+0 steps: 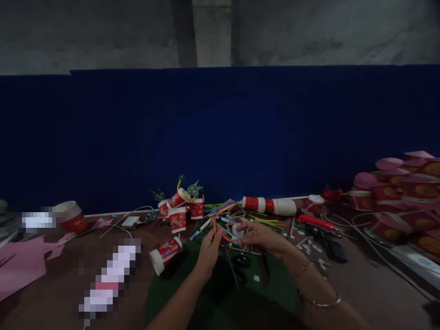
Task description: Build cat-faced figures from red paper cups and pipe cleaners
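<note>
My left hand (210,247) pinches a thin, bent orange strip (215,224), perhaps a craft stem. Its other end runs toward my right hand (261,236), whose curled fingers meet it. Behind the fingers lie a roll of tape (237,230) and a bundle of coloured strips (225,207). Below the hands, a pair of scissors (241,261) rests on the dark green mat (220,307). Several red paper cups (178,219) with small cut-outs stand just beyond my left hand. One red paper cup (166,254) lies on its side nearer me.
Nested paper cups (270,205) lie at the back. A red-handled tool (318,222) and white scraps (304,243) are on the right, near a heap of red and pink cup pieces (405,195). Pink paper (22,266) lies at left. A blue panel (220,133) stands behind the table.
</note>
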The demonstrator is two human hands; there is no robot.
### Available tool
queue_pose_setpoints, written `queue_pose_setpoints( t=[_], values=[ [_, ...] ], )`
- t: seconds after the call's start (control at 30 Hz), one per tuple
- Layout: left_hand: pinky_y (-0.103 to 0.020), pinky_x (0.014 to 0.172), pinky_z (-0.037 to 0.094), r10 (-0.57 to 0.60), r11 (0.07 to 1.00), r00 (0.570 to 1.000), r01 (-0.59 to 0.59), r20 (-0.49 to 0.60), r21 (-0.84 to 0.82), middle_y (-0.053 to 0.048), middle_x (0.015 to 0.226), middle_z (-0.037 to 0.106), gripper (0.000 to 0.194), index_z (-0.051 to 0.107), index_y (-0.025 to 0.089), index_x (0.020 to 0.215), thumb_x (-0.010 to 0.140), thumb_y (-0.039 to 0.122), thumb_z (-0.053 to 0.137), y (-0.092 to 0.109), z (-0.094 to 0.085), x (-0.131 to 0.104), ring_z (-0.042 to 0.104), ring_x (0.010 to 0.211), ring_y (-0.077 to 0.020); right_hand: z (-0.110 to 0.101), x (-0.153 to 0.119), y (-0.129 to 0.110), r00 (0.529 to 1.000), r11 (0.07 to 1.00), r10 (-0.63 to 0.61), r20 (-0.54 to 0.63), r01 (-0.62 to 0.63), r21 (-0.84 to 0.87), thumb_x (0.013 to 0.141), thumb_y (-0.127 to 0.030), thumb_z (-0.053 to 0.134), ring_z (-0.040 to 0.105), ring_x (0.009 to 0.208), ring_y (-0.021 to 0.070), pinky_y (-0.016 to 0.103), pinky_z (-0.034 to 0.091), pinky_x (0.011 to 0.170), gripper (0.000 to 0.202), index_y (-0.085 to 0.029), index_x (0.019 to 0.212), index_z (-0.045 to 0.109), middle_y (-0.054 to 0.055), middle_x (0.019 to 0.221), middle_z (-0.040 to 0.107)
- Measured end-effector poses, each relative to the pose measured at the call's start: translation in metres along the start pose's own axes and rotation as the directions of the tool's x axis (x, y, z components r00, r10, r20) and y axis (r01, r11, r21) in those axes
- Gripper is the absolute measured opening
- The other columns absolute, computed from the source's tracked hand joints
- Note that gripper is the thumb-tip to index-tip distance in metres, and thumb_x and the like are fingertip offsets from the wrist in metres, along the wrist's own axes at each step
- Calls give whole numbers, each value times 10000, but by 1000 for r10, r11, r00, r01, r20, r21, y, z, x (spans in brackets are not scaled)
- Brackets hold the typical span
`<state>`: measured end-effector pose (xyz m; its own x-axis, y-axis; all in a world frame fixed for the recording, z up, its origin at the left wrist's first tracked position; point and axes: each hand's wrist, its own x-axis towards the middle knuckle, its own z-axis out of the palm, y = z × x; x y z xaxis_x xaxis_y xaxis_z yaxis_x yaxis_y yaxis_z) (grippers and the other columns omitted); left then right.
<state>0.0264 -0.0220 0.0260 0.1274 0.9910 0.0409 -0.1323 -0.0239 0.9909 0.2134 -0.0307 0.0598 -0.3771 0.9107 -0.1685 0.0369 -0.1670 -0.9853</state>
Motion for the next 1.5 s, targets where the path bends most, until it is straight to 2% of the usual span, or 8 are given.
queue_pose_setpoints(
  t=[0.13,0.23,0.4,0.57,0.8,1.03,1.37,1.5],
  values=[
    [-216,494,397,-71,997,996,72,48,-34,3,592,598,397,571,151,767,707,544,581,-3,4,-2,528,512,-118,1,3,-4,989,982,-71,-130,93,165,665,-284,662,509,525,64,170,303,428,242,-121,838,615,37,750,653],
    [-207,488,393,-50,999,995,51,85,-8,23,562,573,400,594,144,789,696,533,602,-4,7,-4,505,492,-103,14,10,2,971,991,-114,-211,127,51,700,-316,615,492,500,69,177,292,409,195,-126,737,600,24,699,623],
    [-208,471,391,-56,998,998,56,-10,-24,31,551,557,388,592,144,753,693,527,610,2,6,-6,494,486,-101,27,18,15,921,971,-197,-337,136,-196,765,-179,429,486,473,82,200,338,415,222,-161,936,569,9,739,590],
    [-227,469,415,-147,968,982,119,-117,-219,43,532,562,403,570,158,725,608,527,682,8,3,-2,496,448,-100,33,11,16,857,756,-505,-99,384,-530,712,-134,555,510,642,113,231,419,588,323,-201,1028,565,5,816,577],
    [-191,419,364,-218,917,974,181,-67,-357,54,467,525,391,578,133,675,569,474,738,1,3,2,466,403,-72,41,1,7,739,502,-656,152,578,-644,782,-161,538,521,825,159,280,422,756,189,-196,959,593,42,893,589],
    [-183,417,380,-268,885,963,239,-18,-399,28,538,591,359,600,138,755,589,420,749,-3,4,2,526,441,-85,40,6,13,691,468,-719,73,560,-684,861,-260,488,526,836,177,309,414,778,158,-200,914,624,57,846,604],
    [-194,409,382,-226,928,970,242,90,-284,31,514,584,352,573,136,718,651,461,693,-4,4,0,509,417,-85,33,13,14,846,715,-531,-49,416,-561,832,-275,516,573,732,157,280,437,718,194,-160,747,647,29,754,644],
    [-199,413,389,-210,934,972,232,105,-273,32,519,586,359,560,145,720,662,479,677,-4,4,1,517,427,-93,30,14,17,839,719,-537,-86,402,-567,841,-292,503,571,737,155,264,435,702,211,-154,777,648,38,779,646]
  ],
)
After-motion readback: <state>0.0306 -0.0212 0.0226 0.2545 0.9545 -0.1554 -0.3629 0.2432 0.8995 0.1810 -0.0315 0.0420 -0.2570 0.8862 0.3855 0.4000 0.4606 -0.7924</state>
